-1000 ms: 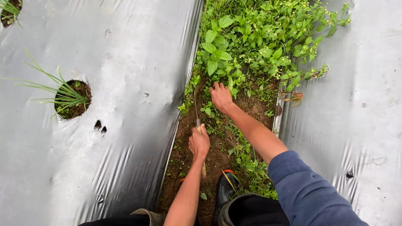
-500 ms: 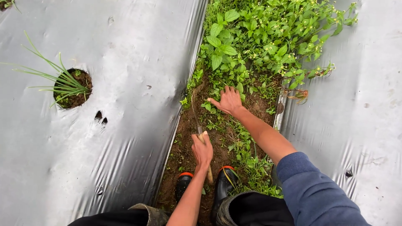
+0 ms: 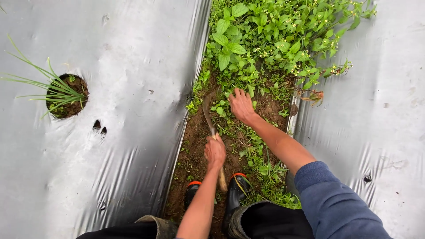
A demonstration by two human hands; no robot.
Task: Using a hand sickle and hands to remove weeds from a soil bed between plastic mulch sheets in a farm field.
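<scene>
the left hand is wrapped tight around the wooden handle of a small sickle, and the tool's long axis runs almost straight away from the person — the butt of the handle pokes back past the wrist toward the rubber boots, while the dark curved blade reaches forward and slightly left of the fist, its tip near the edge of the grey plastic mulch sheet. the right hand lies ahead of the left and a little to its right, fingers spread and pressed down into the low weeds; whether it has actually closed on any stems i cannot tell. so the blade sits just beside the right hand on its left, near but apart from it, with the thick leafy growth directly beyond the right hand's fingertips. the right hand is the nearer one to that growth — the left, with the sickle, trails behind it over bare brown soil.
</scene>
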